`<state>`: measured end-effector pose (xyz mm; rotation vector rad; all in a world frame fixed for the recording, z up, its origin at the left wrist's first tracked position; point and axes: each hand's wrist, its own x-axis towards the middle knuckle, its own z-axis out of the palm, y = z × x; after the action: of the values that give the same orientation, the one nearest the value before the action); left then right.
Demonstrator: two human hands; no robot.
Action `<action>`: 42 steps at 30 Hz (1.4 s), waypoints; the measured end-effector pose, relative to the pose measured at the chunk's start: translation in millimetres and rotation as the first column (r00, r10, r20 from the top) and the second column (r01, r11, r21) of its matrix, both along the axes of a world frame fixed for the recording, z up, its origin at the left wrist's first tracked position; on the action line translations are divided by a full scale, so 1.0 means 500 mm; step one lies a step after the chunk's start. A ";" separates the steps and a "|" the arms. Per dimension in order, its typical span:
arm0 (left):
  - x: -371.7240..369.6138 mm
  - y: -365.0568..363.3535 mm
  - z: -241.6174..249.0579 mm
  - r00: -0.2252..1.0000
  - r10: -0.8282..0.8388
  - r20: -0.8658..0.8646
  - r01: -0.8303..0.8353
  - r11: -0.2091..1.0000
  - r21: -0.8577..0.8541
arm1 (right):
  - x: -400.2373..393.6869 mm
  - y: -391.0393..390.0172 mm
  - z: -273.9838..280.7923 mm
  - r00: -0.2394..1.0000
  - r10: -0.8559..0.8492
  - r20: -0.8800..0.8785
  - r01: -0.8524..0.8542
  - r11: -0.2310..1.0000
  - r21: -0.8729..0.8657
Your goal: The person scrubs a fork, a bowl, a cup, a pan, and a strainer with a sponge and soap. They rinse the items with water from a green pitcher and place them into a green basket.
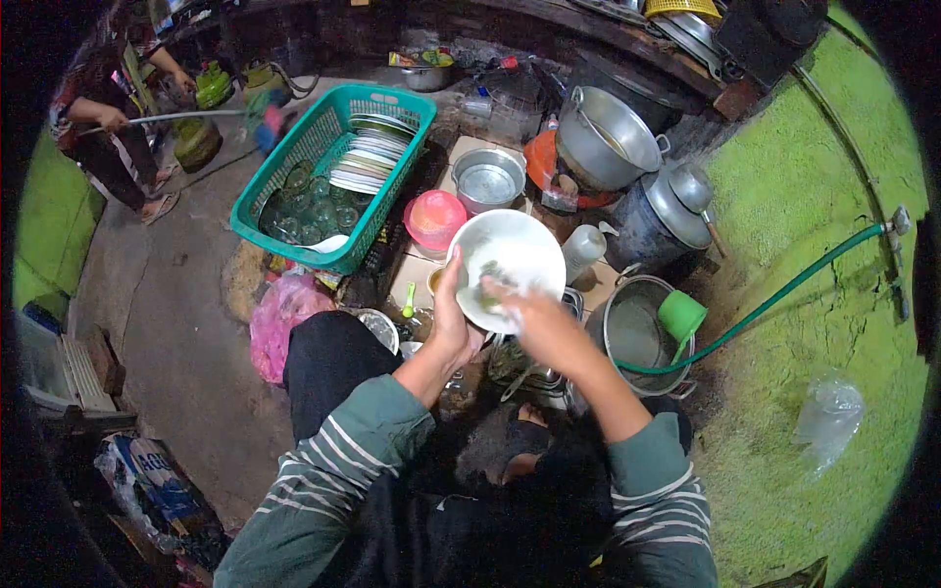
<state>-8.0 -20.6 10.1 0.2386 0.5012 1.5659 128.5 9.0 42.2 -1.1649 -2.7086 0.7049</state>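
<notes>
My left hand grips a white bowl by its left side, with the thumb along the rim. The bowl is tilted toward me. Inside it, my right hand is closed and smeared by motion, pressed to the inner surface. A blurred greenish patch shows at its fingertips; what it holds cannot be made out. Just beyond the bowl are a pink plastic bowl and a metal pot. A light green spoon lies left of my left hand.
A teal basket holds plates and glasses. At right, a large pot contains a green dipper and a green hose. Big pots stand behind. A pink plastic bag lies left. Another person stands far left.
</notes>
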 end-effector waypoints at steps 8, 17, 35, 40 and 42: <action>0.017 0.006 -0.007 1.000 -0.003 0.029 0.001 0.997 0.074 | -0.064 0.013 -0.010 0.906 -0.037 -0.423 0.190 0.926 0.326; 0.031 -0.013 0.025 0.989 0.112 -0.098 -0.107 0.993 0.055 | -0.058 0.031 -0.010 0.967 -0.130 -0.218 0.229 0.820 0.524; -0.022 -0.017 0.034 0.944 0.219 -0.245 -0.201 0.975 0.095 | 0.012 0.040 0.054 0.992 -0.001 -0.126 0.072 0.825 0.561; 0.001 -0.019 0.025 0.955 0.085 -0.284 -0.075 0.996 0.045 | -0.021 0.069 0.077 0.980 -0.045 -0.196 0.166 0.730 0.663; 0.011 -0.021 0.027 0.971 0.035 -0.237 -0.019 0.998 0.067 | -0.048 0.064 0.042 0.995 -0.053 -0.080 0.093 0.745 0.661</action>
<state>-2.4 -31.2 23.6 0.4749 0.6432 1.5902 104.3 41.1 63.4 -1.0141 -2.4835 -0.2527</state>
